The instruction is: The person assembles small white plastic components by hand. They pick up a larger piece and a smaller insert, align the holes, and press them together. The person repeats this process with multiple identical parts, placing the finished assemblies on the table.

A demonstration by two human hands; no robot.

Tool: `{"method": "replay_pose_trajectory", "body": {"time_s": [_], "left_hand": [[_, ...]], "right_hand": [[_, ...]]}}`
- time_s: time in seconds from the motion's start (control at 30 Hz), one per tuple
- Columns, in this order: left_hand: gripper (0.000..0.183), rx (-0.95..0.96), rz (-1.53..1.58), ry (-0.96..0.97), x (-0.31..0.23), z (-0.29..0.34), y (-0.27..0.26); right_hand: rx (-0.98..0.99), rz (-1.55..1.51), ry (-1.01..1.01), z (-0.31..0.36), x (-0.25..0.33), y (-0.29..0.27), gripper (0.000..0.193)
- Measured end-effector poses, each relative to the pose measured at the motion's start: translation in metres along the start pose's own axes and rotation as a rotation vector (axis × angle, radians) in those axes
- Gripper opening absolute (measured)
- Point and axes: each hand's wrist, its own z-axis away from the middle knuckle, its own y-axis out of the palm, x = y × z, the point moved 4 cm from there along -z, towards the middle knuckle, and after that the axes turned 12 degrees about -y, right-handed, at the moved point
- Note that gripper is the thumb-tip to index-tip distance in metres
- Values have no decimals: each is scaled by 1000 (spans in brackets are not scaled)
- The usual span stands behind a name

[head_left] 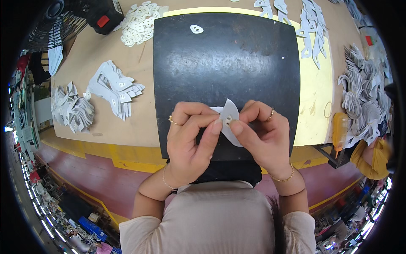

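Both hands meet over the near part of a black mat. Between them is a light grey cut piece with a pointed top, and a small white patch with dark holes lies against it. My left hand pinches the piece's left edge between thumb and fingers. My right hand grips it from the right, its thumb on the small patch. The fingers hide part of the grey piece. Farther up the mat lies a single small white patch with two holes.
A heap of small white patches lies at the far left beside a black fan. Grey cut pieces are stacked at left and far left. More grey pieces and an orange bottle sit at right.
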Motion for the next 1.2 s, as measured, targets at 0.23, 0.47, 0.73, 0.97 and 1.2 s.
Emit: {"method": "replay_pose_trajectory", "body": {"time_s": [0.23,0.47,0.73,0.97,1.2], "left_hand": [[16,100,411,-179,6,-4,5],[19,357,420,-563,-2,-5,1],[16,474,343,-686,-9,-11,-4],[14,479,241,-698,-14,-13,-5],[14,511,184,-545,-12,-14,-3]], "right_hand": [[29,-39,-124,1,-6,0,13],[353,212,-156,-31,33,-26,33],[636,493,-152,-47,45,-23,13],[671,481,-93,-50,45,-17,6],[655,421,-79,-48,36,-18,4]]}}
